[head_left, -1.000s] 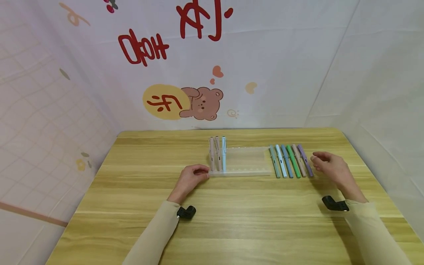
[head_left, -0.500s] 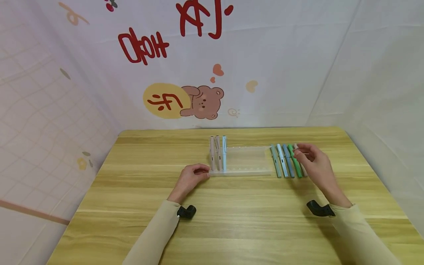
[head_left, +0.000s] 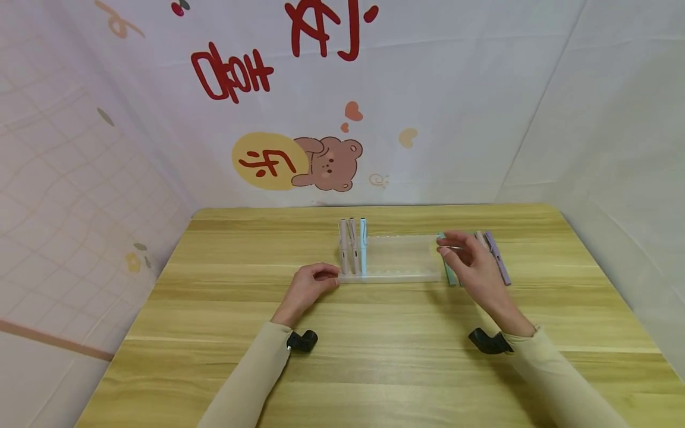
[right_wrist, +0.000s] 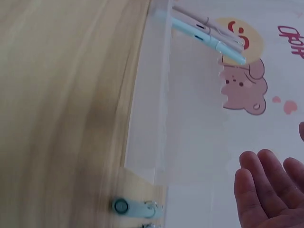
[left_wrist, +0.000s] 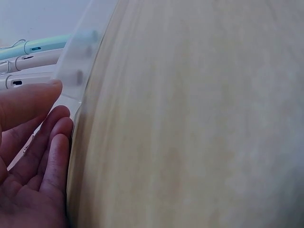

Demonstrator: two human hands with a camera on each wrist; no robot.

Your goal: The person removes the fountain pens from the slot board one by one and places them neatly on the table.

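A clear plastic pen rack [head_left: 401, 277] stands on the table, with two brownish-grey pens [head_left: 343, 246] and a light blue pen [head_left: 364, 246] leaning in its left end. My left hand [head_left: 308, 291] holds the rack's left front corner; in the left wrist view the thumb [left_wrist: 35, 99] lies over its front lip, fingers beside the end. My right hand [head_left: 473, 267] is over the row of loose pens, fingers loosely bent with nothing between them. Left of it shows a teal pen [head_left: 451, 276], close to the rack's right end; a purple pen [head_left: 499, 258] lies to its right.
Other loose pens are mostly hidden under the right hand, with a brownish-grey pen's top [head_left: 481, 240] showing. The wooden table [head_left: 374, 351] backs onto a white printed cloth [head_left: 455, 119], which also rises at both sides.
My right hand has moved left, from beside the purple pen across the loose row to the teal pen near the rack. The left hand has stayed at the rack's corner.
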